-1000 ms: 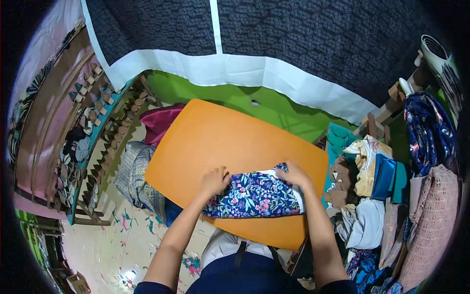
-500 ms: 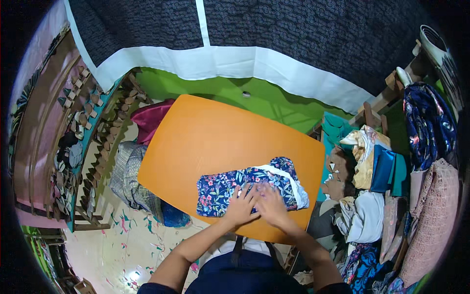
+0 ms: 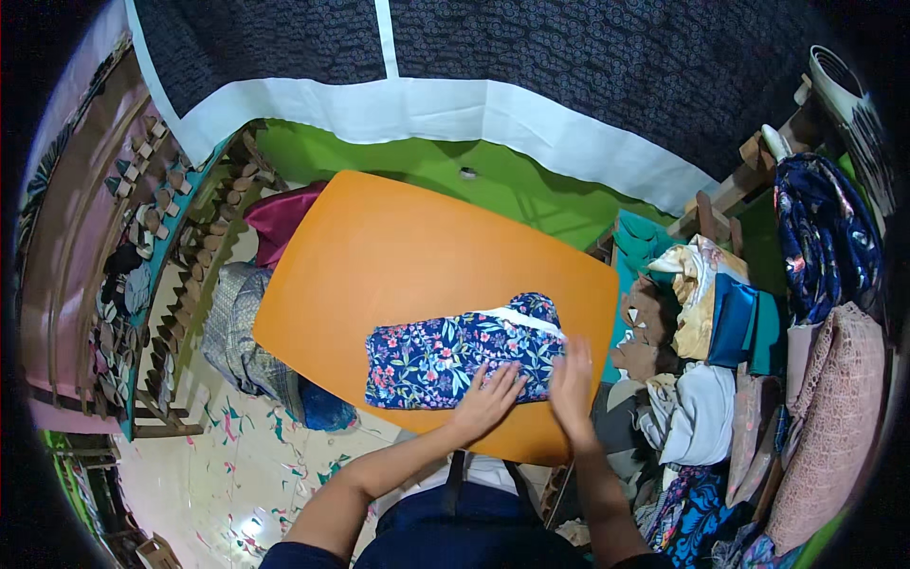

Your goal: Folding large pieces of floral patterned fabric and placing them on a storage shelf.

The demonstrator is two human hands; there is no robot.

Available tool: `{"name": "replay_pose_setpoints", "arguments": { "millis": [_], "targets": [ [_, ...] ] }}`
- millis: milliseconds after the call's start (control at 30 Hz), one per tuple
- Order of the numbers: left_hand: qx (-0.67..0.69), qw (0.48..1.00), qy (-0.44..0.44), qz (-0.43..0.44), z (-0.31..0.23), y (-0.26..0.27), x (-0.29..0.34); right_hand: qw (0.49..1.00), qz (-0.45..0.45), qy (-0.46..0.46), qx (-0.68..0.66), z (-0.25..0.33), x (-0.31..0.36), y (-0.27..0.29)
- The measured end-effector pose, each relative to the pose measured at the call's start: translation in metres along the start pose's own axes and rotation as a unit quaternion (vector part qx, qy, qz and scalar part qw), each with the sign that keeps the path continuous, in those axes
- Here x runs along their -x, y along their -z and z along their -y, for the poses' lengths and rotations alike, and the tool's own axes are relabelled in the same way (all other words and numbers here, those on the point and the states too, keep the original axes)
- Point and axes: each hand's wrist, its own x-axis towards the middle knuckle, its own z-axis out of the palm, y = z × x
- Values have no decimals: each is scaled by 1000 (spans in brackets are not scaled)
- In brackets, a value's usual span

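Observation:
A folded dark blue floral cloth (image 3: 417,365) with pink flowers and green leaves lies on the orange table (image 3: 379,247), near its front edge. A white strip (image 3: 517,318) of fabric shows along its upper right part. My left hand (image 3: 488,398) lies flat on the cloth's lower middle, fingers spread. At the cloth's right end is my right hand (image 3: 572,384), its fingers stretched away from me and somewhat blurred. It seems to touch the edge there; nothing shows held in it.
Piled fabrics (image 3: 701,412) and a pink lace cloth (image 3: 825,417) crowd the right side. Left of the table are a grey patterned fabric bundle (image 3: 237,327), a maroon cloth (image 3: 280,223) and wooden racks (image 3: 175,275). Scraps litter the tiled floor (image 3: 218,484). A dark curtain (image 3: 569,57) hangs behind.
My right hand has moved right, from the cloth's middle to its right end. The white-edged flap that stuck out there is now folded inward. My left hand stays on the cloth.

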Motion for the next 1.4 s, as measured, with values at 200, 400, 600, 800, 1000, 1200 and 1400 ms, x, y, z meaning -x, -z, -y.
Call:
{"name": "replay_pose_setpoints", "arguments": {
  "millis": [200,400,600,800,1000,1200,1400],
  "targets": [
    [29,998,35,-32,-9,-25,-28,970,149,-186,-50,9,10,-28],
    [112,991,17,-64,2,-3,-12,910,150,-193,-335,-15,-4,-29],
    [100,983,-26,-154,7,32,8,548,274,-338,-715,-12,2,-33],
    [99,990,-43,-93,-11,38,18,557,303,-304,-711,-41,11,-58],
    [278,932,160,-166,-10,37,47,870,41,-253,-422,-13,9,-35],
    [514,686,502,-111,-20,6,89,972,30,214,-89,10,-49,-34],
    [528,675,478,-193,-13,2,41,955,231,69,-171,-10,-63,-61]
  ]
}}
